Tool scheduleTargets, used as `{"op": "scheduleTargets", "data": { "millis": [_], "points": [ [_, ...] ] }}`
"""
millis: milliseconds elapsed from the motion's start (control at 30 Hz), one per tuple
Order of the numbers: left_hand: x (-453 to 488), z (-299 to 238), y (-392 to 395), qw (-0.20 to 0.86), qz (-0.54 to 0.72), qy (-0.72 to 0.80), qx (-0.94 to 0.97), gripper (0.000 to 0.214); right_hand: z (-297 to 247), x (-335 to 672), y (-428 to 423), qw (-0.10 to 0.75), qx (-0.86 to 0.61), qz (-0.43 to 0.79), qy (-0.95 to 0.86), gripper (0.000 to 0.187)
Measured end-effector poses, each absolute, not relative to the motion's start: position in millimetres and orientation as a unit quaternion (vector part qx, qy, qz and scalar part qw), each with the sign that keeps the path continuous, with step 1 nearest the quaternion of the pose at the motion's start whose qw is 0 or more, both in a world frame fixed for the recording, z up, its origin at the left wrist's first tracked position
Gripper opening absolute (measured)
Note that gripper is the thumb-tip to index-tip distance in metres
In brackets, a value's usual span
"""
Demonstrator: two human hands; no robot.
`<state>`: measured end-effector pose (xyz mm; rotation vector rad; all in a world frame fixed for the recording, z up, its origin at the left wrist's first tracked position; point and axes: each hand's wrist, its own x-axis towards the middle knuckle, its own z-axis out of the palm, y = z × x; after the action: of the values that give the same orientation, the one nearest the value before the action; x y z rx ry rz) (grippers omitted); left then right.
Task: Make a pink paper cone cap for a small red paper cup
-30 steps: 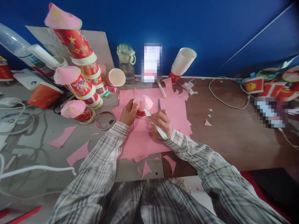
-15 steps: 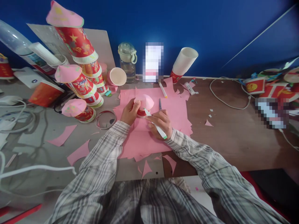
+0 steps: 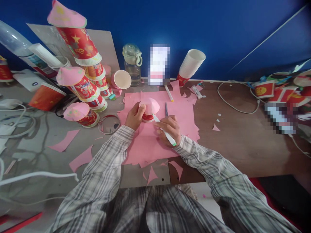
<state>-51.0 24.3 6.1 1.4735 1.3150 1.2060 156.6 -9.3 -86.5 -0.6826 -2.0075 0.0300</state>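
Observation:
A red paper cup (image 3: pixel 147 118) topped with a pink paper cone (image 3: pixel 152 105) is over the pink paper sheet (image 3: pixel 155 149). My left hand (image 3: pixel 135 116) grips its left side, thumb pressed on the cone. In my right hand (image 3: pixel 170 128) is a white marker with a green end (image 3: pixel 168 137), held like a pen. The marker's tip points at the lower right edge of the cone; whether it touches cannot be made out. A thin dark pointed tool (image 3: pixel 166 109) lies just beyond my right hand, and a white marker with a yellow tip (image 3: pixel 169 94) behind it.
Decorated cup towers (image 3: pixel 79 45) with pink cones stand at the left. A tape roll (image 3: pixel 109 124) lies near my left wrist. Behind are a water bottle (image 3: pixel 132 64), a stack of cups (image 3: pixel 190 66) and a glue stick (image 3: pixel 196 92). Pink scraps (image 3: pixel 81 158) are scattered around; a cable (image 3: pixel 239 111) curls at right.
My right hand and the marker have shifted slightly right and down, the tip moving from the cone's lower front toward its right edge. My left hand still holds the cup and cone.

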Motion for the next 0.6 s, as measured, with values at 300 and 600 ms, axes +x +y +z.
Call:
{"op": "scheduleTargets", "data": {
  "millis": [300,600],
  "points": [
    [-51,5,25,0.402,0.475,0.518,0.587,0.039,-81,149,-7,0.503,-0.268,-0.017,-0.822,0.034],
    [-52,5,25,0.401,0.466,0.531,0.584,0.038,-76,147,-8,0.515,-0.265,-0.042,-0.814,0.034]
  ]
}}
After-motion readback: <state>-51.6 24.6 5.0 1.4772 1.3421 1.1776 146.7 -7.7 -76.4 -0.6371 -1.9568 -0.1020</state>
